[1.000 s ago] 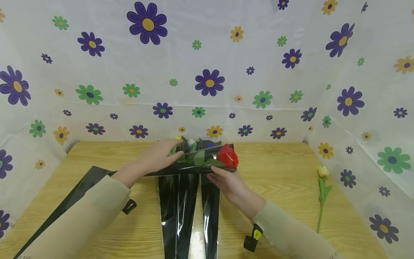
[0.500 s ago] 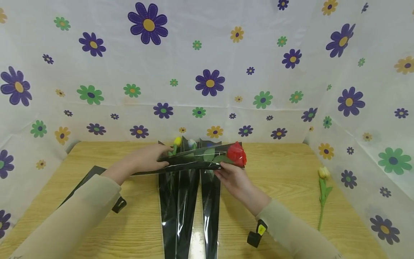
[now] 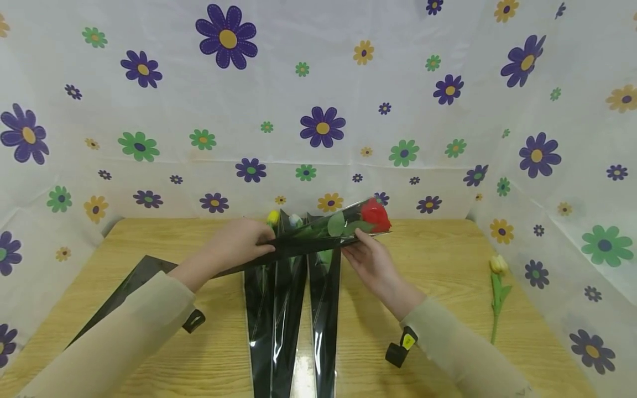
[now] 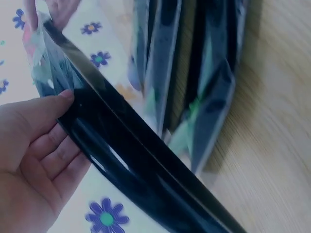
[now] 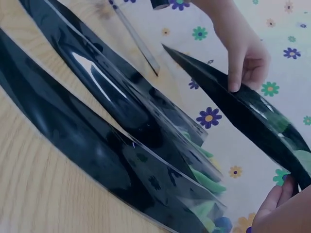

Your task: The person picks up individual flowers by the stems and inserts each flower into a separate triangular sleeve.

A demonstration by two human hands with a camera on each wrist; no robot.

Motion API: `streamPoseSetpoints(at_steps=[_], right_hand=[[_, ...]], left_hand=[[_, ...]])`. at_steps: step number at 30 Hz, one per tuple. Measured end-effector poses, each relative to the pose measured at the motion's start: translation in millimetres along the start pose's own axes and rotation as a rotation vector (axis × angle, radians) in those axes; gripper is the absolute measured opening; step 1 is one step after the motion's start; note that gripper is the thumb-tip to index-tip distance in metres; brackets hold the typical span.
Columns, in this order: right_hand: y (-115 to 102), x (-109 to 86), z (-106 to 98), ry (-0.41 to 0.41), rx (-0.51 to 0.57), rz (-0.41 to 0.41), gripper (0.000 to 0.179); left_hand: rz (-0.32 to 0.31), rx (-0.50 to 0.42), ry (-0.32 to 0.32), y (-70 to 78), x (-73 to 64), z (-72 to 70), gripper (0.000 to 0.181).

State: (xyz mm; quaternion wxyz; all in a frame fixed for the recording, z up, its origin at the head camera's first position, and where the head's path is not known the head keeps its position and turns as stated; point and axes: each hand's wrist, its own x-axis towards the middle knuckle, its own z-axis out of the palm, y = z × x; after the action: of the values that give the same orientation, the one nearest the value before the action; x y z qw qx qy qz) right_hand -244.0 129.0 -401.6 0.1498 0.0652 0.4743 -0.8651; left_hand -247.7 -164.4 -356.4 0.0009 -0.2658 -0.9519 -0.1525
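Note:
A red rose (image 3: 375, 215) in a black-and-clear wrapping sleeve (image 3: 308, 237) is held up slantwise, with its bloom at the upper right. My left hand (image 3: 241, 243) pinches the sleeve partway along; the left wrist view shows the thumb on the black film (image 4: 126, 150). Close below the bloom, my right hand (image 3: 373, 265) holds the sleeve's edge between thumb and fingers. Underneath lie several wrapped flowers side by side: a yellow tulip (image 3: 273, 218), a pale blue one (image 3: 296, 221), and a right-hand sleeve (image 3: 324, 315) whose bloom is hidden behind the rose's wrap.
Another black sleeve (image 3: 136, 282) lies slanted at the left, partly under the left forearm. At the right of the wooden table (image 3: 423, 276) lies an unwrapped pale yellow tulip (image 3: 498, 268). A flower-printed white cloth (image 3: 348, 149) stands behind and at both sides.
The wrapped rose has shifted right and its bloom end has risen, tilting the sleeve. My right hand has moved up and right with it; my left hand first slid left, then back right.

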Motion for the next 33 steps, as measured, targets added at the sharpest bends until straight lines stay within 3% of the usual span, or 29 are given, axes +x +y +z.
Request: streamPoseSetpoints(at_steps=[7,14,25,28,33], right_hand=[[-1,-4.4,0,0.020,-0.152,-0.032,0.017],[11,-12.6,4,-0.022,-0.290,-0.021,0.026],[10,-12.0,0,0.068,-0.334,-0.106,0.013],[8,-11.7,-6,0.075,-0.364,-0.108,0.016],[0,-11.4,-15,0.103,-0.399,-0.106,0.023]], left_hand=[[-0.033,-0.085,0.061,35.0,2.4,3.3,0.007],[-0.051,-0.164,0.106,62.8,7.9,6.7,0.008],[-0.125,-0.308,0.100,69.2,16.2,28.7,0.022],[-0.139,-0.361,0.086,68.9,18.5,33.5,0.029],[-0.129,-0.466,0.054,68.8,23.9,40.5,0.022]])
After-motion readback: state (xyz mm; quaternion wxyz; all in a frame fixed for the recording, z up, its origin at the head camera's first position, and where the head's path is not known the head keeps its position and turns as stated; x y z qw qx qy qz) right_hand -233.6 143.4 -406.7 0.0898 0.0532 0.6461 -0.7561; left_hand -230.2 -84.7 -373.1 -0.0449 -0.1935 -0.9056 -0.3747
